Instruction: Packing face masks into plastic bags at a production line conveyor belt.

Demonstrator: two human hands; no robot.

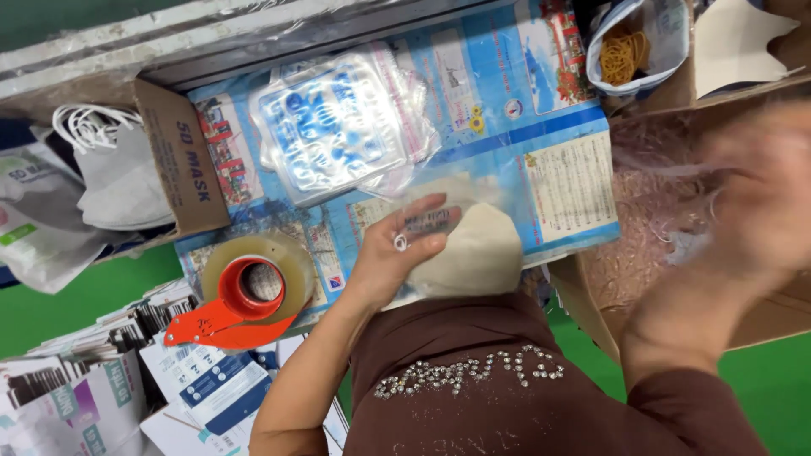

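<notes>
The left hand [397, 253] grips a soft, light beige mask in a slippery clear bag [473, 245] at its left edge, near the body, while the blurred right hand [752, 203], perhaps open, hovers over the shredded-paper box [650, 228].

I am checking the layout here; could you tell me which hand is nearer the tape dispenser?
Left. The left hand holds a bagged mask just right of the tape dispenser; the blurred right hand is far right.

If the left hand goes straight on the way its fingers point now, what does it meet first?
The left hand holds a bagged beige mask, fingers pointing up and right. Straight on, it would probably first meet the stack of clear printed bags; depth is unclear.
</notes>
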